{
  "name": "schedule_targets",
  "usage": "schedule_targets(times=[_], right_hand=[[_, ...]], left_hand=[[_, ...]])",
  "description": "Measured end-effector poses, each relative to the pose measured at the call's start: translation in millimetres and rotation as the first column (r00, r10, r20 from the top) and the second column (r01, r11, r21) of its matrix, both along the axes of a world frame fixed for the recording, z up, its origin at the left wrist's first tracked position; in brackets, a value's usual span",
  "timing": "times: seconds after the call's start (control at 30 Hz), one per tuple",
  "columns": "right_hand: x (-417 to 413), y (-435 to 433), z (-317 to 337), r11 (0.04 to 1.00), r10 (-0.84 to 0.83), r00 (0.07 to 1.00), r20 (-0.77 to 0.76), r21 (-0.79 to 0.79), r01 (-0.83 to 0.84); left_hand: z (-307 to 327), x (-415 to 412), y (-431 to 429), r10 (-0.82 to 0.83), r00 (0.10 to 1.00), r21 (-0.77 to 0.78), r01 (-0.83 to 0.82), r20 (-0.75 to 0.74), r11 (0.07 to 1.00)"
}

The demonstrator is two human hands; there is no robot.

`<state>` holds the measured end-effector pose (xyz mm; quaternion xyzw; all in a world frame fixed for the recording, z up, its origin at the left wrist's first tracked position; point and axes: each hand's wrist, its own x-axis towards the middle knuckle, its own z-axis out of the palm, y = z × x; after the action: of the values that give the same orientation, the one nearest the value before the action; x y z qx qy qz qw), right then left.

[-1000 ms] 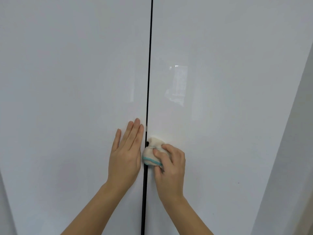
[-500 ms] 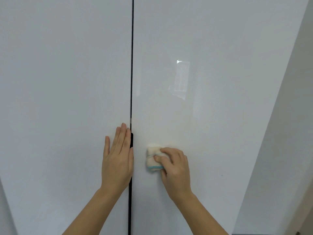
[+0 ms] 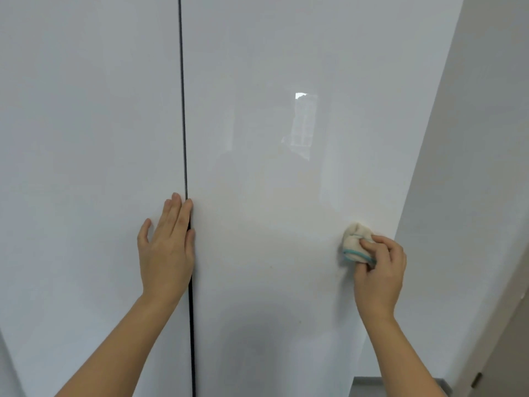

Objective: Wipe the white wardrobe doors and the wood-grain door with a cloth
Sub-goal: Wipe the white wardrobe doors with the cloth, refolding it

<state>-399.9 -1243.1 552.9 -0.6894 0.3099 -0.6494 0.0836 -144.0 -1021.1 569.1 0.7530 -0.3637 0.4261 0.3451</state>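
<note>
Two glossy white wardrobe doors fill the view, the left door (image 3: pixel 86 167) and the right door (image 3: pixel 272 196), split by a thin dark gap (image 3: pixel 184 138). My left hand (image 3: pixel 166 247) lies flat and open on the left door, its fingers right at the gap. My right hand (image 3: pixel 378 267) grips a bunched cream cloth (image 3: pixel 353 242) with a teal edge and presses it on the right door close to that door's right edge. No wood-grain door is visible.
A pale wall (image 3: pixel 472 167) runs along the right of the wardrobe. At the bottom right is a strip of grey floor (image 3: pixel 372 388) and a beige frame edge with a small metal fitting (image 3: pixel 476 379).
My right hand has swept the cloth rightward across the right door, from the centre gap to near its right edge. My left hand has stayed flat by the gap.
</note>
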Motion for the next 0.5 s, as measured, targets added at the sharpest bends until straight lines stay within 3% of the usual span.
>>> schedule_targets(times=[0.2, 0.4, 0.5], right_hand=[[-12, -10, -7, 0.987, 0.005, 0.986, 0.166, 0.159, -0.032], [-4, -12, -2, 0.976, -0.004, 0.940, 0.341, 0.205, -0.070], [-3, -13, 15, 0.982, -0.023, 0.945, 0.327, 0.183, -0.040]], left_hand=[[3, -2, 5, 0.016, 1.000, 0.045, -0.015, -0.008, 0.999], [3, -2, 6, 0.049, 0.999, 0.063, -0.048, -0.011, 0.997], [3, -1, 7, 0.048, 0.999, 0.065, -0.047, -0.008, 0.997]])
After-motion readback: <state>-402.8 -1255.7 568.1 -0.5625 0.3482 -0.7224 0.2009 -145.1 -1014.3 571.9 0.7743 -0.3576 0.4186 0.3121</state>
